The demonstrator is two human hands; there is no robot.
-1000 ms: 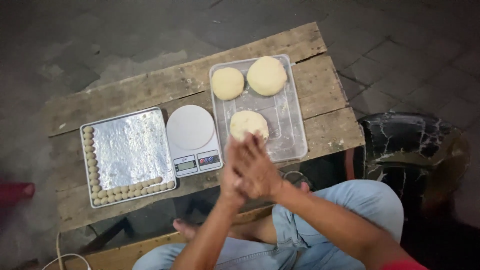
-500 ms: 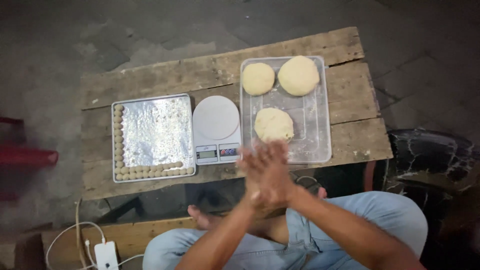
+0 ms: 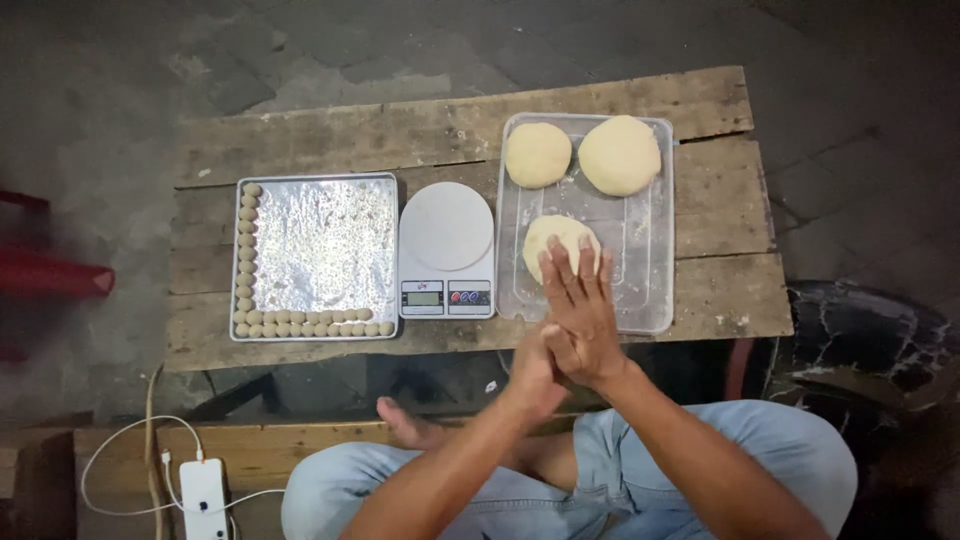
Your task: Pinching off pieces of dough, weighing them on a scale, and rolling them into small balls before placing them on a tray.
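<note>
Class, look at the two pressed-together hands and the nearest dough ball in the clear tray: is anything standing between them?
Nothing visible does. The right hand lies over the left hand above the clear tray's near edge, fingertips overlapping the nearest dough ball. The scale sits aside.

Dim overall; overhead light falls on the wooden table [image 3: 460, 130]. Glare on foil tray [image 3: 318, 250]. Left edge motion-blurred, corners dark.

The person wears light blue jeans, with bare forearms, bare hands and one bare foot showing.
</note>
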